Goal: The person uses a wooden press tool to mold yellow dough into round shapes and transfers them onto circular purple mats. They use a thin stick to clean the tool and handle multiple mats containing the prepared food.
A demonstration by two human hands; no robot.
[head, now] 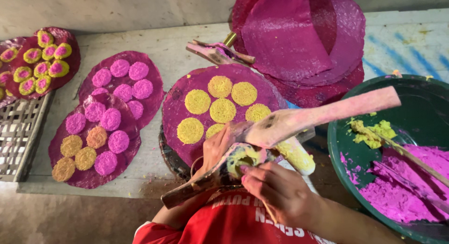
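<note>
While cupped from below by the left hand (216, 146); wooden press (262, 132) above it.

Yellow discs (220, 101) dot the middle magenta sheet (180, 108). On the left sheet (89, 178) lie pink and orange discs (105, 127). The far-left discs (42, 61) are yellow-rimmed with pink centres. The green bowl (336, 150) on the right holds pink paste (407, 188) and yellow paste (372, 132).
</note>
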